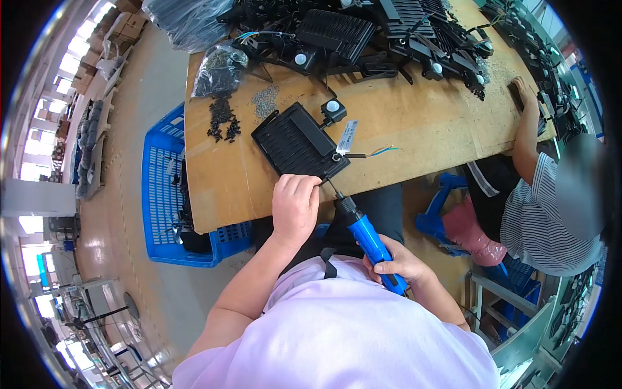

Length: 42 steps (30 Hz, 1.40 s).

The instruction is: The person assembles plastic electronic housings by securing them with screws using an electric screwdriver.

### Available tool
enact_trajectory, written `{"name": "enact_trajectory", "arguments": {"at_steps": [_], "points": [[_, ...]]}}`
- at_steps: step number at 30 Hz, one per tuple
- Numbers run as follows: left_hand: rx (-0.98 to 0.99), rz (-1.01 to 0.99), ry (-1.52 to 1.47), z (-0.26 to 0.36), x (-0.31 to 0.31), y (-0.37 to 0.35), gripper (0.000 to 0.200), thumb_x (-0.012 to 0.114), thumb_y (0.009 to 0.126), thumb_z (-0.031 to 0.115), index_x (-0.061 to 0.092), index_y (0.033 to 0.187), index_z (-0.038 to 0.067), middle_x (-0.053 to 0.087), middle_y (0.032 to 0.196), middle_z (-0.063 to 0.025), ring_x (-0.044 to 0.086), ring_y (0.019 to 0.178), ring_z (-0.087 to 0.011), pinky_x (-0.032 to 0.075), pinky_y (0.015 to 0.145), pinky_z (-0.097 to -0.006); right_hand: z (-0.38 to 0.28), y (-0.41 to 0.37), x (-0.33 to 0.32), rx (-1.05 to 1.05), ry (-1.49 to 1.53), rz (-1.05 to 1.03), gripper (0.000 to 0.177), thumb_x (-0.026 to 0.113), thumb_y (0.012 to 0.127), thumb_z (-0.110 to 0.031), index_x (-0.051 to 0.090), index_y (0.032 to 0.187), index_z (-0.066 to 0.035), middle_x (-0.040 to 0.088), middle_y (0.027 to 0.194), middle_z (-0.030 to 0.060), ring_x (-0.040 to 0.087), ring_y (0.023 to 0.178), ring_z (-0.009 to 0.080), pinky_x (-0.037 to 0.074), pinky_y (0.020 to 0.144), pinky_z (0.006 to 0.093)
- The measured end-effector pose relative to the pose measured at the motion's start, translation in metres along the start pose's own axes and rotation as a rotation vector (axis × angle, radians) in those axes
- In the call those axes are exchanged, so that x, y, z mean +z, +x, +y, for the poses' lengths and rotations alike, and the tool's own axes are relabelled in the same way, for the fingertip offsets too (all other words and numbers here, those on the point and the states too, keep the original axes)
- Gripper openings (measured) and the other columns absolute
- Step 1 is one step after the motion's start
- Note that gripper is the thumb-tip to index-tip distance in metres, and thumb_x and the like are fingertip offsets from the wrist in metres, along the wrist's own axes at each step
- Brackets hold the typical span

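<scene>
A black floodlight (pixel 299 139) with a finned back lies on the wooden table, near its front edge. A motion sensor (pixel 333 110) with a white dome sticks out from its upper side, and a white label (pixel 348 136) and a short cable (pixel 372 153) with bare-coloured wires lie beside it. My left hand (pixel 296 207) is closed at the floodlight's lower edge; whatever its fingertips pinch is hidden. My right hand (pixel 398 259) is wrapped round a blue electric screwdriver (pixel 368 236). Its bit points up-left, with the tip close to my left fingertips and the floodlight's lower corner.
Black screws (pixel 223 120) and small silvery parts (pixel 264 102) lie in piles beyond the floodlight, near a plastic bag (pixel 220 70). More floodlights (pixel 337 35) are heaped at the back. A blue crate (pixel 162 194) stands left of the table; a person (pixel 551 207) sits at the right.
</scene>
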<state>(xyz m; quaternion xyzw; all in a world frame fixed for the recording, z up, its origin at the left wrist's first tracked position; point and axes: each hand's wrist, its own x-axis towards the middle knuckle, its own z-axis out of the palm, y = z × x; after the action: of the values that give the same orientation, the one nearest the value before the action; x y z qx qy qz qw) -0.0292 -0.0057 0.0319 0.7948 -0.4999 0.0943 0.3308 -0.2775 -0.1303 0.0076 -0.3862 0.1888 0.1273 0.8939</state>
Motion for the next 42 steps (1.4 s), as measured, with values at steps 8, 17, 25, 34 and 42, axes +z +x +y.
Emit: {"name": "enact_trajectory", "arguments": {"at_steps": [8, 17, 25, 34, 42], "points": [[-0.013, 0.015, 0.035, -0.021, -0.004, 0.026, 0.024, 0.068, 0.088, 0.010, 0.069, 0.112, 0.007, 0.066, 0.115, -0.0115, 0.060, 0.107, -0.0335, 0.047, 0.093, -0.0463, 0.000, 0.001, -0.002, -0.002, -0.002, -0.018, 0.077, 0.089, 0.077, -0.035, 0.044, 0.128, 0.001, 0.059, 0.095, 0.0092, 0.062, 0.072, 0.0164, 0.052, 0.062, 0.0302], [0.031, -0.187, 0.288, -0.035, 0.017, 0.051, 0.041, 0.060, 0.097, 0.021, 0.064, 0.137, 0.023, 0.053, 0.148, -0.0108, 0.047, 0.135, -0.0351, 0.033, 0.112, -0.0538, -0.005, 0.002, 0.002, -0.008, 0.041, -0.017, 0.077, 0.088, 0.078, -0.035, 0.043, 0.129, 0.001, 0.060, 0.095, 0.0096, 0.062, 0.071, 0.0160, 0.052, 0.061, 0.0299], [0.083, -0.178, 0.268, -0.039, 0.015, 0.055, 0.040, 0.063, 0.093, 0.019, 0.066, 0.133, 0.023, 0.056, 0.144, -0.0084, 0.050, 0.129, -0.0336, 0.036, 0.105, -0.0497, -0.012, 0.002, 0.006, 0.027, 0.046, 0.012, 0.069, 0.085, 0.080, -0.030, 0.045, 0.128, 0.000, 0.060, 0.091, 0.0091, 0.062, 0.068, 0.0161, 0.050, 0.059, 0.0291], [0.068, -0.224, 0.247, -0.039, 0.014, 0.058, 0.042, 0.064, 0.091, 0.017, 0.067, 0.132, 0.024, 0.054, 0.146, -0.0063, 0.047, 0.131, -0.0352, 0.034, 0.106, -0.0521, -0.021, 0.004, 0.005, 0.101, -0.011, 0.033, 0.066, 0.080, 0.083, -0.028, 0.048, 0.134, 0.000, 0.061, 0.090, 0.0079, 0.061, 0.067, 0.0155, 0.050, 0.063, 0.0279], [0.053, -0.223, 0.230, -0.039, 0.016, 0.059, 0.043, 0.066, 0.089, 0.016, 0.067, 0.131, 0.024, 0.055, 0.145, -0.0051, 0.047, 0.130, -0.0352, 0.034, 0.105, -0.0513, -0.030, 0.006, 0.001, 0.183, 0.095, -0.006, 0.077, 0.085, 0.074, -0.035, 0.051, 0.134, -0.001, 0.061, 0.085, 0.0075, 0.058, 0.067, 0.0127, 0.048, 0.062, 0.0257]]}}
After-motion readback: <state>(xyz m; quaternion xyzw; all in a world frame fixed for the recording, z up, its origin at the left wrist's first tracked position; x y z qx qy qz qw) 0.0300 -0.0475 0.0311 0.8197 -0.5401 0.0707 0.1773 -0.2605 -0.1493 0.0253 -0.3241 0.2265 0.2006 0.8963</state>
